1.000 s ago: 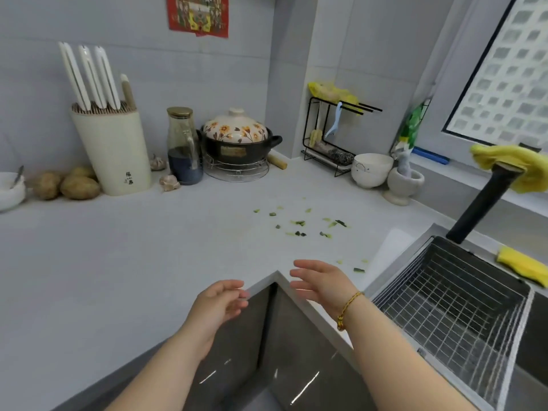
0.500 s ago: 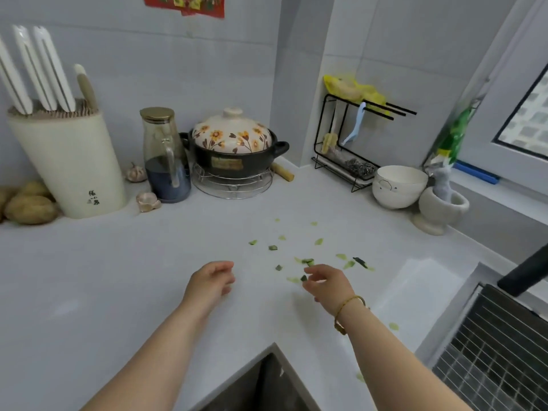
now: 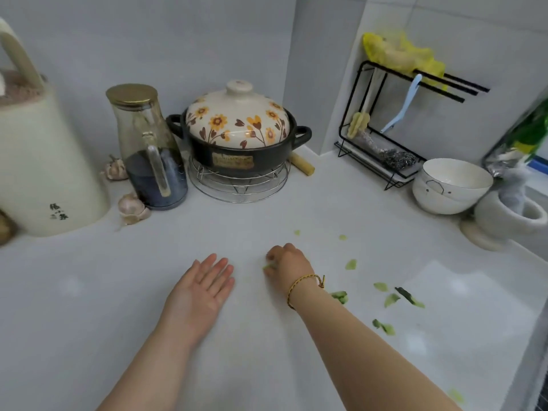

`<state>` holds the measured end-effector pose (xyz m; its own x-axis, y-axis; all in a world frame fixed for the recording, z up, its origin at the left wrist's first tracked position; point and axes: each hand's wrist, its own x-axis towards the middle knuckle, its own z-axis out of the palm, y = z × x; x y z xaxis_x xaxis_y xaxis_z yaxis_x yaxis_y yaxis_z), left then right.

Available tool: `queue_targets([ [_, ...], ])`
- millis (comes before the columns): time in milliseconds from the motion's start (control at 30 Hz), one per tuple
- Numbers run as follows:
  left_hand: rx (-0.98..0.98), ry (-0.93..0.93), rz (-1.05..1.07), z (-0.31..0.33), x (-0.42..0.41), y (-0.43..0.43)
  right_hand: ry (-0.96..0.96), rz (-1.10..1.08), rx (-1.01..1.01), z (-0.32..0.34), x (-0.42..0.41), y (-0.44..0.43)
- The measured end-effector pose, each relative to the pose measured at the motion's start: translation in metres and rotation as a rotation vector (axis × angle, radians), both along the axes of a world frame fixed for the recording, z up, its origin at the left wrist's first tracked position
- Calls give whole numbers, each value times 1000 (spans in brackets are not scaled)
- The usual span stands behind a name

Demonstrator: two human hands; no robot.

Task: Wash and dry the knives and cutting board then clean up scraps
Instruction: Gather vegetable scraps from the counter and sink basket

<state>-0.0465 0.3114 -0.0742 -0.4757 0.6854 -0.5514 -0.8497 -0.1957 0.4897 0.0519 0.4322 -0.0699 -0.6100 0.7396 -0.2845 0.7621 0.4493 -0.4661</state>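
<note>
Green vegetable scraps (image 3: 390,299) on white countertop (image 3: 89,307), centre right of frame.
Thin, torn, pale to dark green. Pinching one piece with curled right hand (image 3: 292,264); left hand (image 3: 201,287) flat beside it, fingers straight.

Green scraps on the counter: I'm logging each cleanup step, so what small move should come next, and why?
Probably carry the green scrap over and drop it into the left hand. The right hand has its fingers curled on that piece. The left hand lies open right beside it, seemingly palm up. More scraps lie on the counter to the right.
</note>
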Motion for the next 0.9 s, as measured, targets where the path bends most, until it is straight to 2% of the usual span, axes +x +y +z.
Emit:
queue_targets([
  [400,8,-54,8,5,4,27,-27,76,65,-4,0,7],
  [467,11,-46,-7,7,5,33,90,-2,32,-4,6,12],
  [533,18,-39,-30,10,8,39,264,-197,-80,-1,18,24],
  [600,10,-24,-56,11,11,45,315,-321,-157,1,29,37],
  [700,-75,111,-144,9,18,52,178,-289,-193,0,36,47],
  [900,-289,622,-339,4,24,62,34,-225,-142,-3,29,53],
])
